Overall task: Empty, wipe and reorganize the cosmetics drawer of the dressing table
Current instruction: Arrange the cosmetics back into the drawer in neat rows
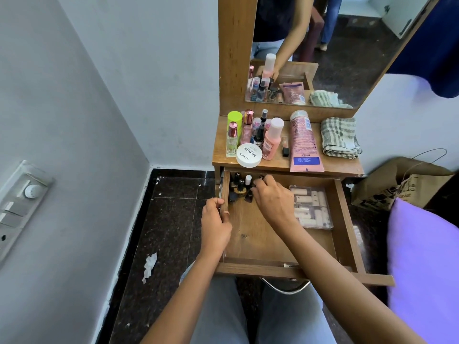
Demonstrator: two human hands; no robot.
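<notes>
Brown wood throughout. Found drawer (345,214) pulled out beneath bench (341,165). Noted left grip (215,224) clasping drawer's left wall, thumb inside, fingers curled outside. Noted right grip (273,197) reaching into back-left corner, fingers bent over small nail-polish bottles (239,188); could not tell whether closed on any. Saw clear packet (313,207) lying flat along drawer's right side. Recorded white jar (248,155), pink tube (304,142) and folded checked cloth (339,139) upon bench, with tall bottles (247,132) behind the jar.
</notes>
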